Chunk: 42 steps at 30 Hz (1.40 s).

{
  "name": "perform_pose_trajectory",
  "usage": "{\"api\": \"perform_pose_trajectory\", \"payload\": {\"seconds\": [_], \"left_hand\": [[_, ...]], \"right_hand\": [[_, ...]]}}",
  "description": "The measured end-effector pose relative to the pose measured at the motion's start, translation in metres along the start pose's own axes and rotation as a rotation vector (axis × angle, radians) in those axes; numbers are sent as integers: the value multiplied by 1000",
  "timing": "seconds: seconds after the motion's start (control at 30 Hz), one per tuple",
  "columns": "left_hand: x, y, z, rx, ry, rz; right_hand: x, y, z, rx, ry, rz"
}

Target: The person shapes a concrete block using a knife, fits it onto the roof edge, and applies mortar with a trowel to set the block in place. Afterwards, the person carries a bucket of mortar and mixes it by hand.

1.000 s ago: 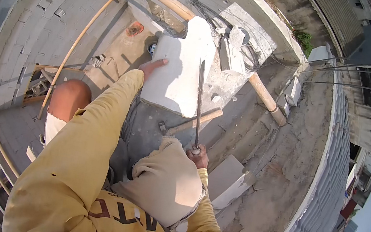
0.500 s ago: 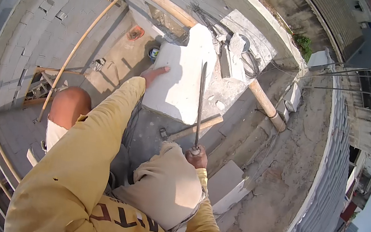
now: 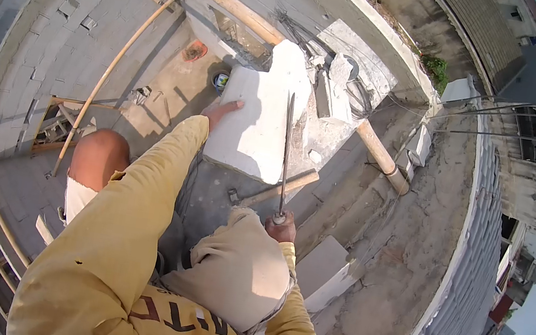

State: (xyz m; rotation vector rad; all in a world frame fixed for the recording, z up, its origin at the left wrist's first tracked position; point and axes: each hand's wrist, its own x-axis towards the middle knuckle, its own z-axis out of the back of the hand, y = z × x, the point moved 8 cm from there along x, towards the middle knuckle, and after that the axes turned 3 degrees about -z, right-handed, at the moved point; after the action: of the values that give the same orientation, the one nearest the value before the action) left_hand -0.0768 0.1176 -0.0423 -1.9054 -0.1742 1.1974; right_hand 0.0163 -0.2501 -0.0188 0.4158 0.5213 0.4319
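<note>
A large white lightweight concrete block (image 3: pixel 238 135) rests on the grey boards ahead of me. My left hand (image 3: pixel 222 113) grips its left edge, thumb on the top face and the other fingers mostly hidden. In my right hand (image 3: pixel 281 227), closed round the handle, is a handsaw (image 3: pixel 287 160), its long narrow blade seen almost edge-on and pointing away along the block's right side. Whether the teeth touch the block I cannot tell. A hammer (image 3: pixel 278 189) with a wooden handle lies between the block and my knee, the blade passing over it.
Broken block pieces (image 3: pixel 336 94) and wires lie on the board beyond. A bamboo pole (image 3: pixel 382 157) runs underneath. Another white block (image 3: pixel 328 272) sits right of my right arm, by a rough wall top (image 3: pixel 401 259). Rebar (image 3: pixel 511 137) juts out at right. Left is a drop to a lower floor (image 3: pixel 169 82).
The view has shifted slightly, so the block and hammer appear a little lower. The saw's far end has swung slightly left. Both hands keep their holds.
</note>
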Motion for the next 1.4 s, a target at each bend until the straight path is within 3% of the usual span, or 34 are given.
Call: {"api": "perform_pose_trajectory", "payload": {"seconds": [0.1,0.2,0.27,0.3,0.37,0.43,0.5,0.63,0.73,0.87,0.9,0.97,1.03,1.13,1.2,1.4], "left_hand": [[-13,-3,-7,-26,62,61],[4,13,-1,-49,102,83],[8,15,2,-43,90,68],[6,14,0,-39,82,57],[0,13,-1,-43,78,93],[-2,12,-3,-51,81,118],[9,21,3,-35,62,116],[9,24,12,101,-4,-16],[-3,8,-2,-65,51,79],[7,16,6,-8,37,52],[7,16,4,-37,63,63],[11,26,9,-25,61,72],[12,15,4,-20,60,55],[8,-7,9,-30,8,22],[2,18,7,3,121,164],[18,56,31,62,76,42]], "right_hand": [[-15,-3,15,111,70,-53],[-19,60,61,130,89,-83],[-18,106,108,368,-180,104],[-13,109,106,368,-177,101],[-17,118,126,553,-430,257],[-9,84,89,407,-422,216],[6,27,11,0,121,-149],[-11,31,20,19,190,-91],[-9,72,60,31,83,-98],[-6,140,127,386,-237,129],[-7,147,141,499,-358,212],[2,114,111,545,-396,179],[16,68,45,107,-1,-63],[23,49,11,82,188,-122],[11,45,12,81,176,-162],[5,24,-7,23,135,-67]]}}
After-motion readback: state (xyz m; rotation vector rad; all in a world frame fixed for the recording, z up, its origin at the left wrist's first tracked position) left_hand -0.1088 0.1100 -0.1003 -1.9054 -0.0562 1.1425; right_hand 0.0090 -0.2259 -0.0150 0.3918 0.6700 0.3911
